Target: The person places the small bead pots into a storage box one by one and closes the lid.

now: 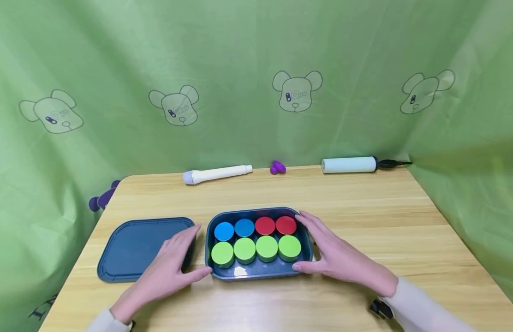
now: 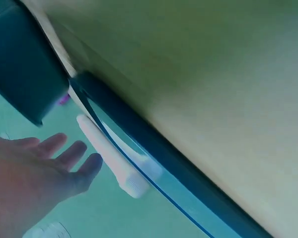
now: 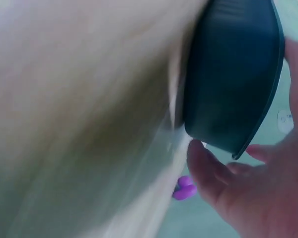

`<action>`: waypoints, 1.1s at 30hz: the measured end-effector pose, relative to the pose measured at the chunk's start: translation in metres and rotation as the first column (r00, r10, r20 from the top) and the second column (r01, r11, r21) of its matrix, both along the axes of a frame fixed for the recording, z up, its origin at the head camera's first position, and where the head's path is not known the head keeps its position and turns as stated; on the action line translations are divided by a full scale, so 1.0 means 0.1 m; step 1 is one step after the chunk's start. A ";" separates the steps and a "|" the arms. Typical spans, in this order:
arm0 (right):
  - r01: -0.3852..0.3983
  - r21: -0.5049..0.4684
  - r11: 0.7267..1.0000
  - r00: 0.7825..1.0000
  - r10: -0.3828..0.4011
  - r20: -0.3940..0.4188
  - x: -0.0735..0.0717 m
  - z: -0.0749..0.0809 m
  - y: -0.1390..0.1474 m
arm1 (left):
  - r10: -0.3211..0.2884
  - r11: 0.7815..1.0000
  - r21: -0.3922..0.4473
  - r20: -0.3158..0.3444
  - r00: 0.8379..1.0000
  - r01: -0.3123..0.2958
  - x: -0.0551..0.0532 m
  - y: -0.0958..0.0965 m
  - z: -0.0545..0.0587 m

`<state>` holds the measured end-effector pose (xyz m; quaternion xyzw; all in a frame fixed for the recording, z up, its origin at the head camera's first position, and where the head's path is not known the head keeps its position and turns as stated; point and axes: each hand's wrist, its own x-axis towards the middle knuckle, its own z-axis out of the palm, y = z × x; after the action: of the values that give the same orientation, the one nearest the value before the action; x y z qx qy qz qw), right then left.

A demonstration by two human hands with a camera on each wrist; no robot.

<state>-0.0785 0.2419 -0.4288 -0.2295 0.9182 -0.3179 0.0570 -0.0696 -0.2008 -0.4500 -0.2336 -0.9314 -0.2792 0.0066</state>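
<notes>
A dark blue rectangular box (image 1: 256, 276) sits at the middle of the table. In its back row stand two blue cylinders (image 1: 244, 228) and two red cylinders (image 1: 265, 226); several light green cylinders (image 1: 266, 248) line the front row. My right hand (image 1: 337, 258) holds the box's right end, thumb at the front rim and fingers round the back corner, as the box wall (image 3: 233, 74) in the right wrist view also shows. My left hand (image 1: 169, 265) is spread beside the left end, thumb tip near the front corner, its fingers (image 2: 72, 156) apart from the box in the left wrist view.
A flat dark blue lid (image 1: 140, 249) lies at the left, partly behind my left hand. Along the back edge are a white microphone-like stick (image 1: 219, 174), a small purple object (image 1: 277, 167) and a pale hand pump (image 1: 349, 164). Green curtain (image 1: 240, 69) surrounds the table (image 1: 385, 230).
</notes>
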 end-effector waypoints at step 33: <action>-0.101 -0.179 0.979 0.955 0.145 0.259 -0.18 -0.07 0.12 | 0.545 0.832 -0.011 0.198 0.815 -0.554 0.08 -1.72 0.03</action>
<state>-0.0969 0.2542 -0.4354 -0.2447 0.8565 -0.4162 0.1826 -0.0615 -0.3724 -0.4465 0.0735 -0.9484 -0.3085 0.0020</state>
